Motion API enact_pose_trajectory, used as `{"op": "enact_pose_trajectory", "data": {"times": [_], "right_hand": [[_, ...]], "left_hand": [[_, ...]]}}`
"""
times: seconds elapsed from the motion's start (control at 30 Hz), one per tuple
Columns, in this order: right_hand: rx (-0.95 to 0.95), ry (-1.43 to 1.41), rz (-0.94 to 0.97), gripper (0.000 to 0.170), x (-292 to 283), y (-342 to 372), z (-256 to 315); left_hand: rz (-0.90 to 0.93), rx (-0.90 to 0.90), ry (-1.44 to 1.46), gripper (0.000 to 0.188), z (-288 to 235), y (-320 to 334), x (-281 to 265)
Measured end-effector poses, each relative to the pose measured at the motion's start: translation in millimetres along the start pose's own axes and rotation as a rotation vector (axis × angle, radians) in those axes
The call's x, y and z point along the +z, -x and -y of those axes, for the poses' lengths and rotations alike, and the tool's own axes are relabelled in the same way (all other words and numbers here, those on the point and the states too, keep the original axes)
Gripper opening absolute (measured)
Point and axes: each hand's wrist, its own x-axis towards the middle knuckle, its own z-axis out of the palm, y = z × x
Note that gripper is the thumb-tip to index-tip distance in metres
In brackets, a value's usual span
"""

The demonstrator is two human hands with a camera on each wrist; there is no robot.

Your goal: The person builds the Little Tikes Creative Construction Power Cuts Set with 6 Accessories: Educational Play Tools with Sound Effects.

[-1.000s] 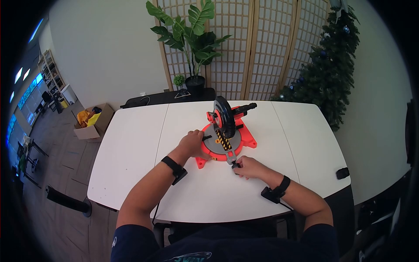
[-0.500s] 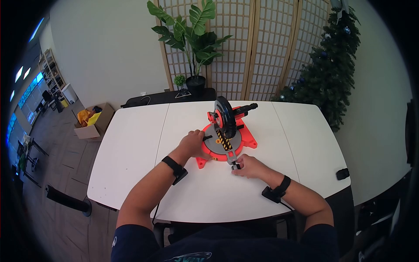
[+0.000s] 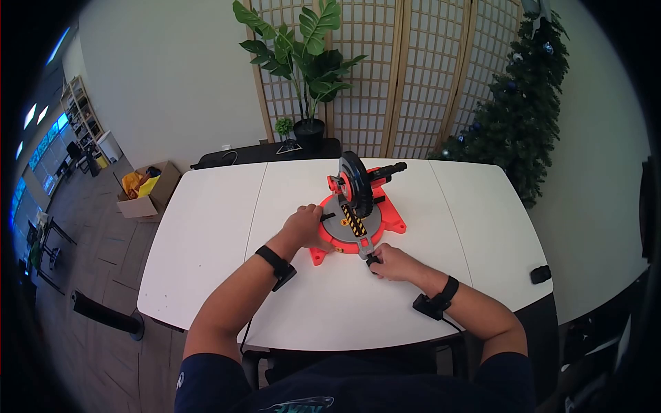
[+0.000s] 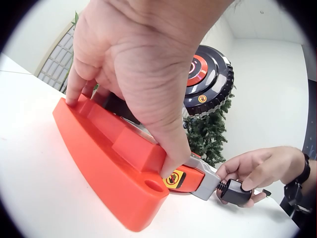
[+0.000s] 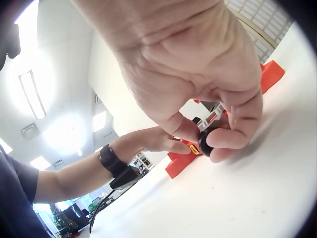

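While the right hand (image 3: pixel 396 263) pinches the black knob (image 4: pixel 237 193) between thumb and fingers, at the near end of the toy saw, the step in hand looks to be working that knob, probably twisting it. A ribbed black stem (image 4: pixel 221 186) shows between the knob and the grey arm (image 4: pixel 207 187); whether it is threaded or sprung I cannot tell. Just beyond, the left hand (image 3: pixel 303 227) grips the orange base (image 4: pixel 94 148) at its left front, thumb by the yellow warning label (image 4: pixel 174 179), fingers spread along the rim, apparently to brace it. Farther in, the grey turntable (image 3: pixel 332 225) carries its striped strip (image 3: pixel 354 220), with the black blade guard (image 3: pixel 355 186) standing raised over the back and the black handle (image 3: pixel 389 170) pointing away to the right. The saw sits upright around the middle of the white table (image 3: pixel 310 303). The next move seems to call for a firm left hold and small finger turns on the knob, kept in line with the stem, easing off if it binds.
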Motion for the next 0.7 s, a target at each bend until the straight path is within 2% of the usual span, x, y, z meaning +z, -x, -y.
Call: {"op": "enact_pose_trajectory", "data": {"times": [0.23, 0.3, 0.43, 0.5, 0.63, 0.7], "right_hand": [[-0.062, 0.07, -0.005, 0.053, -3, 9, 9], [-0.003, 0.008, 0.034, 0.059, -4, 2, 2], [0.067, -0.068, 0.058, 0.058, -3, -3, 0], [-0.028, 0.042, 0.103, 0.056, -6, 2, 7], [0.005, 0.049, 0.079, 0.056, -6, 4, 8], [0.064, -0.097, 0.02, 0.053, -5, 3, 6]], "left_hand": [[-0.017, 0.007, 0.013, 0.105, 2, 0, 3], [-0.018, 0.008, 0.011, 0.105, 3, -1, 3], [-0.019, 0.009, 0.006, 0.106, 2, -1, 3], [-0.017, 0.011, 0.006, 0.107, 2, 0, 2], [-0.015, 0.009, 0.001, 0.107, 2, 0, 2], [-0.013, 0.006, 0.002, 0.106, 1, 0, 1]]}}
